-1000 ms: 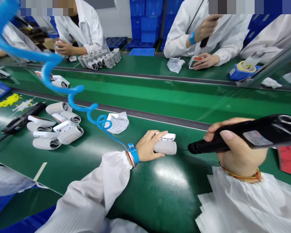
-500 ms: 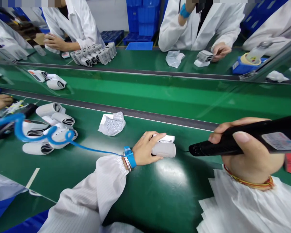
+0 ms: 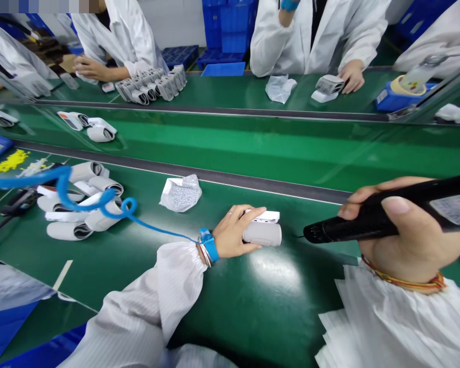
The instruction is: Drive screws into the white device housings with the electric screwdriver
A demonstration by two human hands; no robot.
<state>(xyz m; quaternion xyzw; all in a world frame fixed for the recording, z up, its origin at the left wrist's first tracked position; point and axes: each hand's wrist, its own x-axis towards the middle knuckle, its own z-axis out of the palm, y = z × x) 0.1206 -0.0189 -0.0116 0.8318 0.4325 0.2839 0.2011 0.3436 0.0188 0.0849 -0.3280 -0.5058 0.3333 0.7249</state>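
Note:
My left hand (image 3: pixel 233 232) grips a wrist blood pressure monitor (image 3: pixel 263 233), its white casing behind and its rolled grey cuff toward me, on the green bench. A blue band with a coiled blue cord (image 3: pixel 149 225) circles that wrist. In my right hand (image 3: pixel 410 235) is a black electric screwdriver (image 3: pixel 352 230), held level. Its thin bit points left at the monitor, with a gap between them. Behind my left hand lies an open plastic bag (image 3: pixel 181 194) of small silvery pieces, likely screws.
Several more monitors (image 3: pixel 69 231) are heaped at the left. Beyond the bench edge runs a green conveyor belt (image 3: pixel 230 138) carrying a few monitors (image 3: pixel 100 131). Co-workers in white coats sit across it. Yellow pieces (image 3: pixel 11 160) lie at the far left.
The whole view has shifted slightly, moving things rightward in the picture. My hands keep their grips. At the far left, a co-worker's hand has left the view, uncovering the yellow pieces.

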